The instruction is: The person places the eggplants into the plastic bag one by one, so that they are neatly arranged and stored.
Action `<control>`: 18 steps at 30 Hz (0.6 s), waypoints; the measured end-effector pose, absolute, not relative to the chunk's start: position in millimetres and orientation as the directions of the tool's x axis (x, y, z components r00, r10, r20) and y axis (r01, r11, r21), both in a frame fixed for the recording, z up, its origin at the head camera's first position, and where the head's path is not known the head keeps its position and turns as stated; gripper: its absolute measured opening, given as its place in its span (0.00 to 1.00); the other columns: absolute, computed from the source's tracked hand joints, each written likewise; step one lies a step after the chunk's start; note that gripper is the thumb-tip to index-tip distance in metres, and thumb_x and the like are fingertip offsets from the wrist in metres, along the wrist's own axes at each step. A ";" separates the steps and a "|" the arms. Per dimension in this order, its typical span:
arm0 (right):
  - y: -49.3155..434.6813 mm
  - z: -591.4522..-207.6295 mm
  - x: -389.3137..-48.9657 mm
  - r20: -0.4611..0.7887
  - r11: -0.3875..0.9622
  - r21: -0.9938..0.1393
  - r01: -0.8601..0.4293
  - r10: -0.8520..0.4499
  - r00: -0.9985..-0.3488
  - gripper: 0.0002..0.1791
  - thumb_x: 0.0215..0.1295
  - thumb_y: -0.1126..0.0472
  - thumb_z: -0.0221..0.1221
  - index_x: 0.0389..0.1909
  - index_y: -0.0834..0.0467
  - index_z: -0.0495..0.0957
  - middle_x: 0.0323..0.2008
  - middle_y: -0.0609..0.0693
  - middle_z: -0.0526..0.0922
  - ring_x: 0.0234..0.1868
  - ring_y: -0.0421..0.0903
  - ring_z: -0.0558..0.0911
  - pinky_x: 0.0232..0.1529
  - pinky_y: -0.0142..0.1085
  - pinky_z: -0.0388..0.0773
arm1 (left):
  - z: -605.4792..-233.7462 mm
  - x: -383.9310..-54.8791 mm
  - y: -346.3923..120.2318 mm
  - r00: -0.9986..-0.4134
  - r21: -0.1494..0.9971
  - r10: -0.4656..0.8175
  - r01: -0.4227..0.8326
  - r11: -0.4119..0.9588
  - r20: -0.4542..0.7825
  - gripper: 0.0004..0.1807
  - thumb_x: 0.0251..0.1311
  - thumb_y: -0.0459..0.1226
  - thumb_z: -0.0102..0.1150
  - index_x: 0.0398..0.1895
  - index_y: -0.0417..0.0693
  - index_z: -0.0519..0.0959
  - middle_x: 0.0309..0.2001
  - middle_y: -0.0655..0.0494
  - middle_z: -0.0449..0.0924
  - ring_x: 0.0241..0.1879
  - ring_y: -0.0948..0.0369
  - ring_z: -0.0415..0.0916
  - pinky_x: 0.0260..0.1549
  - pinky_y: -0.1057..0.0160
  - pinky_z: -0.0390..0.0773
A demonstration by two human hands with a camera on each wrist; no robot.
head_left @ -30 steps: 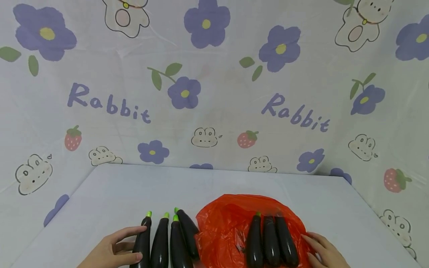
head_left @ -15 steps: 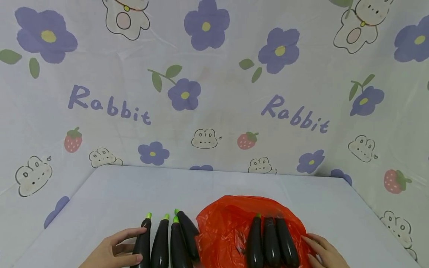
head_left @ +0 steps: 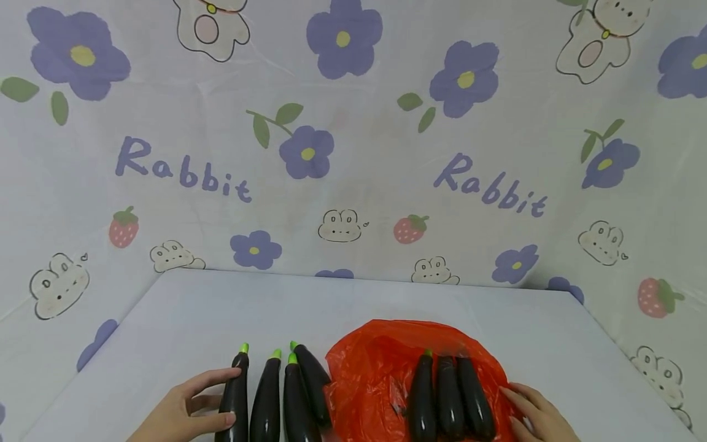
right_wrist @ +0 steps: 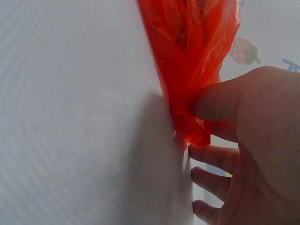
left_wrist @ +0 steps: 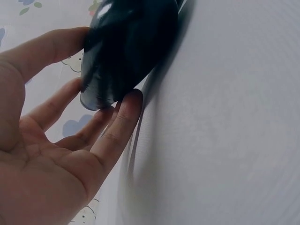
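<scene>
My left hand (head_left: 185,408) holds the leftmost eggplant (head_left: 236,393), a long black one with a green stem tip. Thumb and fingers lie against that eggplant (left_wrist: 126,51) in the left wrist view. Just to its right several more eggplants (head_left: 266,396) lie side by side, stems pointing away. A red plastic bag (head_left: 364,374) is spread out on the right, with three eggplants (head_left: 450,399) in it, their upper ends partly veiled. At the bag's right edge my right hand (head_left: 538,414) pinches the gathered plastic (right_wrist: 192,108) between thumb and forefinger.
A white table (head_left: 287,301) lies under everything. Behind it hangs a pale cloth (head_left: 364,184) printed with flowers, rabbits and strawberries, which also runs down both sides.
Only the head view shifts slightly. Both hands, the eggplants and the bag keep their places.
</scene>
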State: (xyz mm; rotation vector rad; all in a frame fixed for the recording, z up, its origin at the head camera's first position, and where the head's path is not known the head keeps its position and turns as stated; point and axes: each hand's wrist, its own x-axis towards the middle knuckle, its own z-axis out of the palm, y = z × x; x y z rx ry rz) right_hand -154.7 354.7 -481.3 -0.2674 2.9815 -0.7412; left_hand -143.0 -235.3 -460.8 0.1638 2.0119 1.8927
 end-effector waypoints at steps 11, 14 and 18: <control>353.6 -479.3 -155.2 -0.022 0.872 -0.469 -0.142 -0.173 -0.985 0.27 0.66 0.59 0.61 0.63 0.66 0.73 0.61 0.65 0.69 0.57 0.65 0.72 0.48 0.59 0.76 | -457.6 -142.1 -233.5 -0.934 0.980 0.299 -0.166 0.111 -0.193 0.34 0.65 0.38 0.62 0.73 0.46 0.62 0.72 0.33 0.52 0.59 0.42 0.70 0.43 0.44 0.80; 353.4 -478.8 -154.6 -0.019 0.869 -0.471 -0.149 -0.179 -0.984 0.27 0.67 0.59 0.61 0.63 0.66 0.72 0.62 0.65 0.69 0.57 0.65 0.72 0.48 0.59 0.77 | -458.1 -142.3 -233.7 -0.936 0.980 0.294 -0.169 0.107 -0.193 0.35 0.66 0.38 0.62 0.74 0.45 0.61 0.72 0.33 0.49 0.60 0.41 0.70 0.43 0.43 0.80; 353.6 -479.0 -153.7 -0.008 0.867 -0.471 -0.164 -0.191 -0.982 0.27 0.66 0.59 0.62 0.63 0.67 0.72 0.61 0.66 0.69 0.57 0.65 0.73 0.47 0.59 0.77 | -458.1 -142.6 -234.0 -0.939 0.983 0.292 -0.161 0.092 -0.181 0.35 0.65 0.37 0.62 0.74 0.45 0.61 0.72 0.33 0.49 0.59 0.41 0.70 0.42 0.44 0.80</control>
